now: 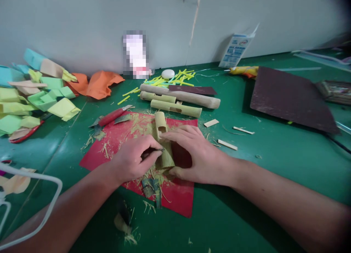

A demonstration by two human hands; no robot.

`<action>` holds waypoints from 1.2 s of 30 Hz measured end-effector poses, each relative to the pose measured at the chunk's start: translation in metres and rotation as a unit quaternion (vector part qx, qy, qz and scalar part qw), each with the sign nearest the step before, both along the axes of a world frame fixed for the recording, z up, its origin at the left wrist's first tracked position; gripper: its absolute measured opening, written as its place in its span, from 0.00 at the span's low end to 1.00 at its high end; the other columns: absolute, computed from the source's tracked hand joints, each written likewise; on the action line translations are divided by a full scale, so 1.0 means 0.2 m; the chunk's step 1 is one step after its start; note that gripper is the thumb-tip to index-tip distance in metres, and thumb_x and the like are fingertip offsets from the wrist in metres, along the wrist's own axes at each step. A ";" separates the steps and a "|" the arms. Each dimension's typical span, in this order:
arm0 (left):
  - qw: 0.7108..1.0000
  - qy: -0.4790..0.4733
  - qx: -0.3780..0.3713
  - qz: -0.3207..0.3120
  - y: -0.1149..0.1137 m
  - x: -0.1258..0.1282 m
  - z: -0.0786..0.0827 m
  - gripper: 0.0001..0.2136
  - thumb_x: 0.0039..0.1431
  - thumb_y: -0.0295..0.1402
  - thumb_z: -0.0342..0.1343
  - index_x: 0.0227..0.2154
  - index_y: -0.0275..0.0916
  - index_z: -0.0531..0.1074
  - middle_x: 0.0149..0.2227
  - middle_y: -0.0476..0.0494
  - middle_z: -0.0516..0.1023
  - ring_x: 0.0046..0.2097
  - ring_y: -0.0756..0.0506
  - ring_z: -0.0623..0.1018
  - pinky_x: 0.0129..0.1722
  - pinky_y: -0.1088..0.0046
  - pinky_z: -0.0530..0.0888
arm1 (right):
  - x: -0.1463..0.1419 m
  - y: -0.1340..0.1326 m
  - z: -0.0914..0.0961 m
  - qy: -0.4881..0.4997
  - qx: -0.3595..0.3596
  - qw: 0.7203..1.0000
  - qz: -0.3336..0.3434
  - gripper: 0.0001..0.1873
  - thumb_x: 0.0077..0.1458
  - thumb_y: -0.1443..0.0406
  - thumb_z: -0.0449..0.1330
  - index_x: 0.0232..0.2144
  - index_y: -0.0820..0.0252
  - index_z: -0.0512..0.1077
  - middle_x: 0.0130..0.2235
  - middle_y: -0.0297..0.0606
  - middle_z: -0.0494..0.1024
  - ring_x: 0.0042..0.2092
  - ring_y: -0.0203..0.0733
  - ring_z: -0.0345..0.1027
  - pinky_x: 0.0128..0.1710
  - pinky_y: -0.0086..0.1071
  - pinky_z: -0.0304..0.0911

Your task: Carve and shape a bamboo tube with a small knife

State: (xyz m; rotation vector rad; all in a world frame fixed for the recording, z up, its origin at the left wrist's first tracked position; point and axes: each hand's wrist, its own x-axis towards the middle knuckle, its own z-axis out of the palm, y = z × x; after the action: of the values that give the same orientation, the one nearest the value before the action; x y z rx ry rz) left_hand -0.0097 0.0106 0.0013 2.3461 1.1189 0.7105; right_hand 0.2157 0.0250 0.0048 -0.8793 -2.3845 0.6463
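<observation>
The bamboo piece (166, 156) lies on a red mat (181, 196) in the middle of the green table (274, 158), its length running away from us and a notch cut near its far end. Our right hand (197, 154) is laid over it from the right. The fingers are half curled across the top and the thumb is tucked at the near end, so the piece is gripped and pressed down onto the mat. Our left hand (134, 159) is closed in a loose fist around a small blade (155, 150), whose thin tip touches the left side of the bamboo just below our right fingertips.

Pale shavings (139, 127) are scattered over the mat, thickest around the piece. A red-handled knife (112, 116) lies at the mat's far left corner. Just beyond the mat rest two shorter bamboo tubes (175, 108) and a longer wooden rod (189, 96), side by side. A few wood slivers (227, 144) lie to the right of the mat. Farther right is a dark sheet of sandpaper (290, 99). A heap of folded coloured paper (35, 95) fills the left side of the table, with orange paper (95, 85) beside it and yellow strips (175, 77) near the wall.
</observation>
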 end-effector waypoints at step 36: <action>1.000 0.029 -0.012 -0.005 -0.05 0.06 0.05 0.04 0.61 0.29 0.52 0.33 0.38 0.71 0.29 0.48 0.76 0.30 0.50 0.74 0.29 0.74 0.69 | -0.01 -0.01 0.00 0.028 -0.011 1.000 0.004 0.48 0.42 0.61 0.66 0.64 0.53 0.52 0.45 0.36 0.75 0.51 0.48 0.60 0.54 0.45 0.51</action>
State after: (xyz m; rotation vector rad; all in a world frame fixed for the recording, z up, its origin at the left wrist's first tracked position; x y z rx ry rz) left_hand 0.0017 0.0004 0.0105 2.3644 1.1326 0.6267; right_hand 0.2139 0.0238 0.0047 -0.8506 -2.3358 0.6926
